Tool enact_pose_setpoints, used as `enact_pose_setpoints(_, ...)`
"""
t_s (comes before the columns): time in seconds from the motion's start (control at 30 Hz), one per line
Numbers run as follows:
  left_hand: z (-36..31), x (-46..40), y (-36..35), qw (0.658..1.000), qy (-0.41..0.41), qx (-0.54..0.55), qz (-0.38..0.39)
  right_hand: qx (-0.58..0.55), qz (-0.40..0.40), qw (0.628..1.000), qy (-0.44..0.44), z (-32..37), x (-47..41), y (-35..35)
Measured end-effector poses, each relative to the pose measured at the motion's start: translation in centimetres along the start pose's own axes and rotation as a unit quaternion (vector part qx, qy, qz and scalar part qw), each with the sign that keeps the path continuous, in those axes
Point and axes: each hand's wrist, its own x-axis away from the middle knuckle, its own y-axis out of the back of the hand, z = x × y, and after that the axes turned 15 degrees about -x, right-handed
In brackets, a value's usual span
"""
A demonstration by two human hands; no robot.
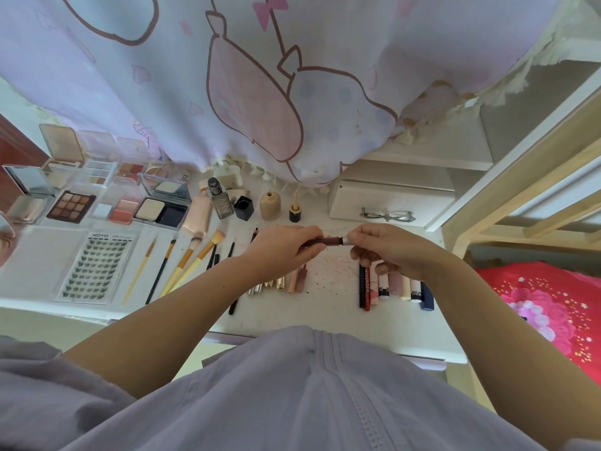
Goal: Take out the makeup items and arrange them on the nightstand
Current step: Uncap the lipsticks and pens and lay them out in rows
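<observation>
Above the white nightstand top (325, 307) my two hands hold one dark red lipstick tube (330, 241) level between them. My left hand (283, 247) grips its left part. My right hand (387, 247) pinches its silver right end. Below my right hand lies a row of lipsticks (395, 288). Several gold and pink tubes (283, 283) lie below my left hand. Brushes (192, 258) and pencils fan out to the left. Open palettes (71, 206) and compacts (162, 209) line the back left, with small bottles (270, 205) behind my hands.
A false-lash card (94, 268) lies at the front left. A white box (390, 200) with an eyelash curler (387, 214) on it stands at the back right. A printed curtain (260, 76) hangs over the back. A red bedcover (553, 307) shows at the right.
</observation>
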Motion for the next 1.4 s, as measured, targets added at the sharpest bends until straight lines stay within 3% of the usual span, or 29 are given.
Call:
enact_pose_setpoints(0.53,-0.2,0.3,-0.1,1.0,-0.008,0.002,-0.004,-0.009,0.012,1.0,0.002,-0.5,0.1,0.2)
enact_pose_setpoints(0.93,2.1,1.1,-0.8,0.997,-0.015,-0.047,0.053,0.094,-0.013,0.995,0.002,-0.5,0.8,3.5)
enact_pose_setpoints(1.03,3.3,1.6,-1.4,0.997,0.029,-0.021,0.073,0.058,-0.021,0.998,-0.019,-1.5,0.7,3.8)
enact_pose_setpoints(1.17,2.9,1.6,-2.3,0.978,0.134,0.123,0.101,-0.025,-0.024,0.998,-0.049,-3.4,0.6,2.9)
enact_pose_setpoints(1.3,-0.3,0.0,-4.0,0.949,0.18,0.211,0.147,-0.035,-0.064,0.995,-0.074,-6.1,-0.2,0.7)
enact_pose_setpoints(1.4,-2.5,-1.3,-5.4,0.936,0.226,0.212,0.168,-0.011,-0.09,0.991,-0.099,-7.7,-1.1,-1.8)
